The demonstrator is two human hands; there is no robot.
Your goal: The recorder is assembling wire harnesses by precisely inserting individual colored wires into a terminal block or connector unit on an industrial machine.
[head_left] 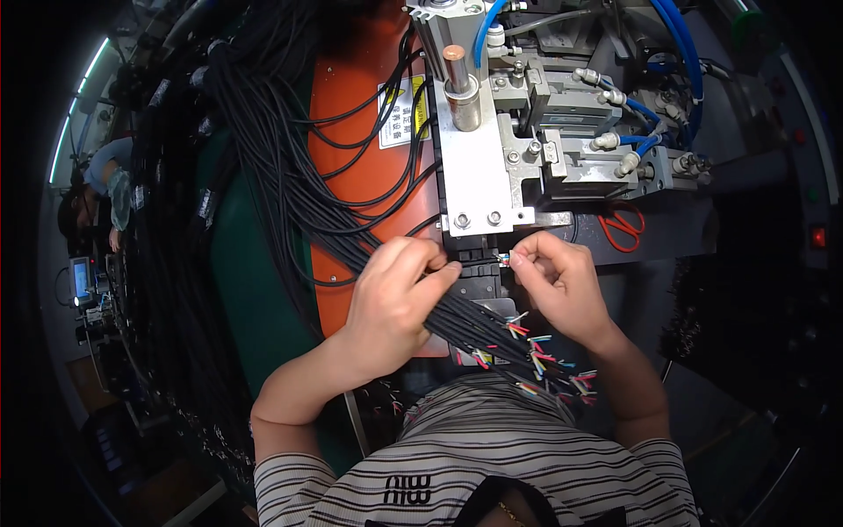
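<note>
Head view: the left hand (397,294) is left of the small dark block (479,285) below the machine's pale metal plate (479,167); its grip is closed, thumb and forefinger brought together on a single black cable (476,262) at the block. The right hand (564,279) is just across the block; its grip is likewise closed, thumb and forefinger pinching the cable's coloured wire ends (503,259). Exact fingertip contact is too small to make out. A thick cable bundle (470,325) emerges from behind the left hand and slants to the lower right, in front of the striped shirt (474,439), its stripped ends (544,358) splayed in red, white, blue and yellow. More black cables (290,167) run down from the upper left across the orange surface (351,162), beside a white-and-yellow label (403,112). Right of the plate: metal cylinders (580,162) with blue air tubes (691,53). Red-handled scissors (622,228) rest on the grey counter (680,230), beyond the right hand and apart from it. Far left: a co-worker (114,171) near a lit screen (83,279).
</note>
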